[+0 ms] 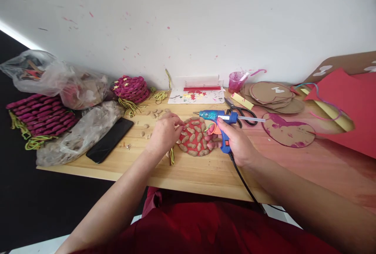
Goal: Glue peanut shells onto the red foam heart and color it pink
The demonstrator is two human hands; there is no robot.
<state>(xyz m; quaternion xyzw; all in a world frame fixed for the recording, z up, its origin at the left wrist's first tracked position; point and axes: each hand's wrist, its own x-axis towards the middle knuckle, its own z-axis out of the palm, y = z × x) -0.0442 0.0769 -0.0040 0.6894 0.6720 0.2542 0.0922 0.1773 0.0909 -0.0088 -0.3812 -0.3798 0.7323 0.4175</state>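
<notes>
A red disc point(196, 136) covered with several peanut shells lies on the wooden table point(188, 172) in front of me. My right hand point(235, 142) is closed around a blue hot glue gun point(219, 119), nozzle pointing left over the disc's top edge. My left hand point(166, 130) rests at the disc's left rim, fingers pinched together on a peanut shell there. Loose peanut shells point(154, 115) lie scattered just beyond my left hand.
A black phone point(110, 139) and plastic bags point(79, 134) lie at left, beside pink woven mats point(41, 117). Black scissors point(241, 111), cardboard discs point(273, 95), a pink cup point(236, 81) and red paper point(349, 105) are at right. The glue gun's cord point(243, 181) runs over the front edge.
</notes>
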